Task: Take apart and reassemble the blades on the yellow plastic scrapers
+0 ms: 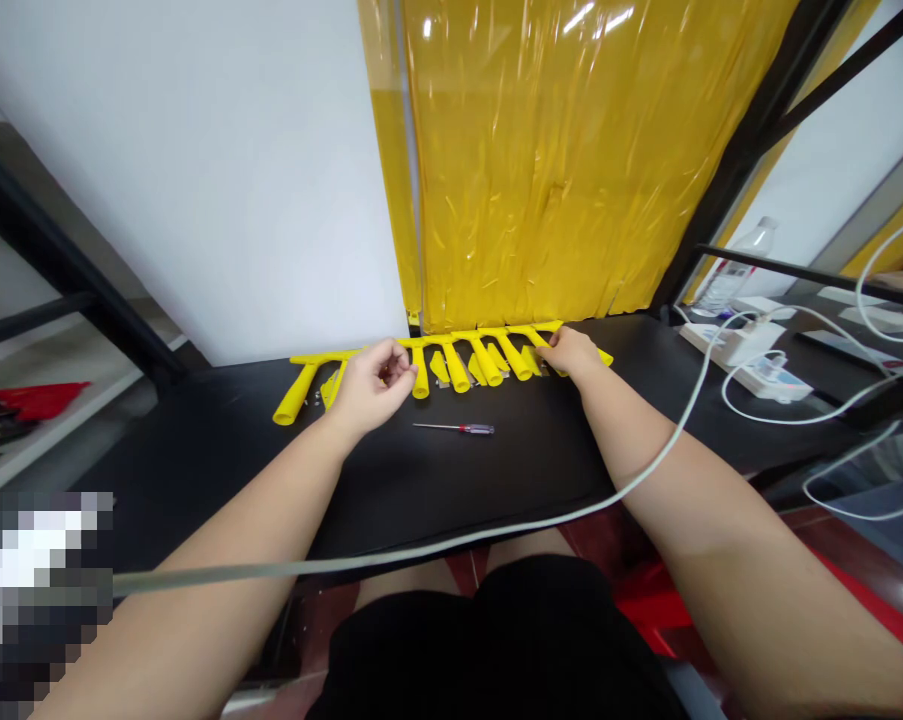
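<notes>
A long yellow plastic bar with several hollow tube-like prongs lies along the back of the black table. Small flat yellow and silver pieces sit between the prongs. Over the left part of the bar is my left hand, its fingers curled into a pinch; anything inside is too small to make out. My right hand is at the bar's right end, fingertips bent down among the yellow parts, and what they grip is hidden. In front of the bar lies a screwdriver with a clear purple and red handle.
A pale cable crosses in front, passing over my right forearm. To the right are a white power strip and a plastic bottle. Behind the black table stand a white panel and a yellow plastic curtain.
</notes>
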`<state>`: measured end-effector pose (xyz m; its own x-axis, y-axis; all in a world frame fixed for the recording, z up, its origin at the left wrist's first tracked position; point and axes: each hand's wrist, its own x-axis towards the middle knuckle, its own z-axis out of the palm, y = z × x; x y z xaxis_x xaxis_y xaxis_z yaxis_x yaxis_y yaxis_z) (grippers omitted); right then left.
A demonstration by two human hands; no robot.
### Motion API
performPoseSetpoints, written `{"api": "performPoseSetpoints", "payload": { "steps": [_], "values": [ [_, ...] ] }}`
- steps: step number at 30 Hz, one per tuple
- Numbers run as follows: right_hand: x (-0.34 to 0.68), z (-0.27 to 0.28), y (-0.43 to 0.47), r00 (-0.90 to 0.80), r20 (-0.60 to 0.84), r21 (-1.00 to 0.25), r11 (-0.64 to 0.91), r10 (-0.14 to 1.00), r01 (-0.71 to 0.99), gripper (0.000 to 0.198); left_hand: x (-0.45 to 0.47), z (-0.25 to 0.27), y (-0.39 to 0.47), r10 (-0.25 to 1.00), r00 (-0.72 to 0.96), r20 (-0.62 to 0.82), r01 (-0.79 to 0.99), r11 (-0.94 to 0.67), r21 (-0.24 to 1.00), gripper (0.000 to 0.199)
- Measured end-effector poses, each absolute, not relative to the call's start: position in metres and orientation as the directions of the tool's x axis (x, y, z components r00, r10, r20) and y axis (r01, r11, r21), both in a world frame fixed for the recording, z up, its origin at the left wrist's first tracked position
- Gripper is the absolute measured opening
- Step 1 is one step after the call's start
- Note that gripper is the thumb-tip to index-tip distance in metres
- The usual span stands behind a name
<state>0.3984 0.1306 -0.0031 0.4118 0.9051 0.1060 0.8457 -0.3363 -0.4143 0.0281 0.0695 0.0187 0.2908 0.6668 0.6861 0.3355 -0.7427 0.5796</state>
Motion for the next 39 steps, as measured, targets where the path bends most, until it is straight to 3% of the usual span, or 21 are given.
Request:
{"api": "performPoseSetpoints", "payload": {
  "steps": [9, 15, 21, 33, 39],
  "values": [
    [0.419, -0.003, 0.134, 0.378, 0.078, -0.431, -0.311, 0.923, 0.847, 0.032, 0.03, 0.02, 0.069, 0.67, 0.286, 0.685, 0.33, -0.74, 0.586, 0.018],
    [0.424, 0.002, 0.128, 0.332, -0.035, -0.429, -0.314, 0.943, 0.847, 0.053, 0.03, 0.02, 0.069, 0.67, 0.294, 0.682, 0.337, -0.74, 0.582, 0.018],
    [0.421, 0.004, 0.128, 0.33, -0.065, -0.419, -0.326, 0.942, 0.847, 0.038, 0.03, 0.022, 0.067, 0.674, 0.289, 0.679, 0.335, -0.736, 0.588, 0.018],
    [0.419, 0.009, 0.125, 0.307, -0.094, -0.371, -0.32, 0.947, 0.872, 0.03, 0.029, 0.02, 0.067, 0.679, 0.303, 0.669, 0.344, -0.733, 0.588, 0.018],
    [0.421, 0.008, 0.128, 0.311, -0.105, -0.34, -0.328, 0.945, 0.881, 0.035, 0.03, 0.021, 0.067, 0.672, 0.303, 0.676, 0.348, -0.738, 0.578, 0.018]
  ]
}}
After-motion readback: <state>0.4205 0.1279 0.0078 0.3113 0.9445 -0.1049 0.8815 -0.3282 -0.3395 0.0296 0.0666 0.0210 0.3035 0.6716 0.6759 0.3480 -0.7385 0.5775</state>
